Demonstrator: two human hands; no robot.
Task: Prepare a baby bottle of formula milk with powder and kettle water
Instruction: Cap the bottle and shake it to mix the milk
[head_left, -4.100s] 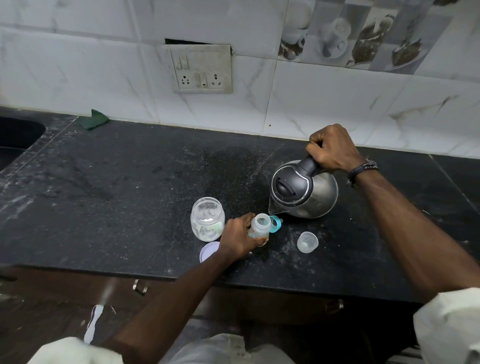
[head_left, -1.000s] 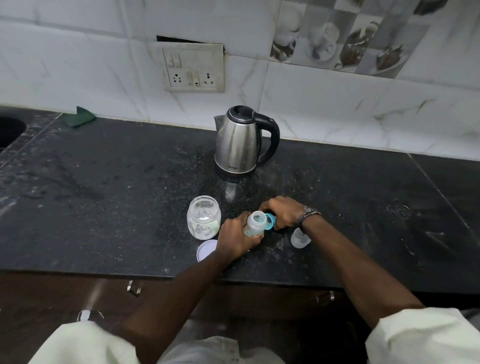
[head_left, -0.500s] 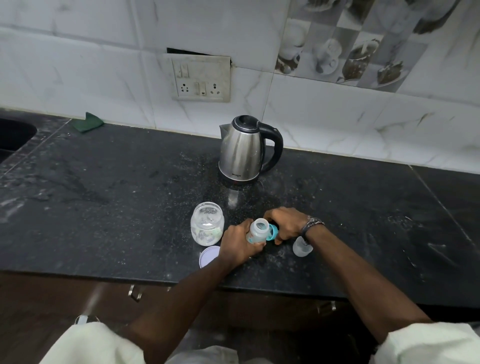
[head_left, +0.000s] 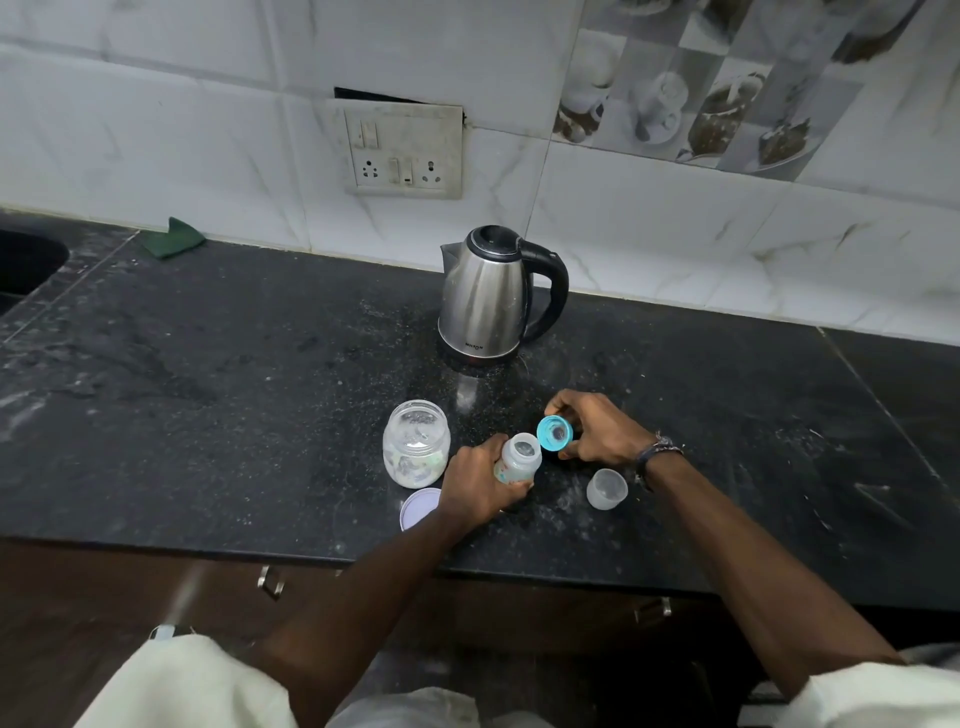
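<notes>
The bottle (head_left: 517, 460), small and clear with a faint print, was held upright on the counter, its mouth uncovered. The teal ring (head_left: 555, 433) with its teat was held tilted just beside that mouth, apparently not touching it. The steel kettle (head_left: 488, 296) stood upright behind, lid shut, black handle to the right. The open powder jar (head_left: 416, 450) stood left of the bottle, little powder being visible inside.

Black stone desk (head_left: 208, 415) w/ kettle (head_left: 485, 296), powder jar (head_left: 415, 449), its lid (head_left: 418, 506), clear cap (head_left: 606, 487), green cloth (head_left: 174, 239).
</notes>
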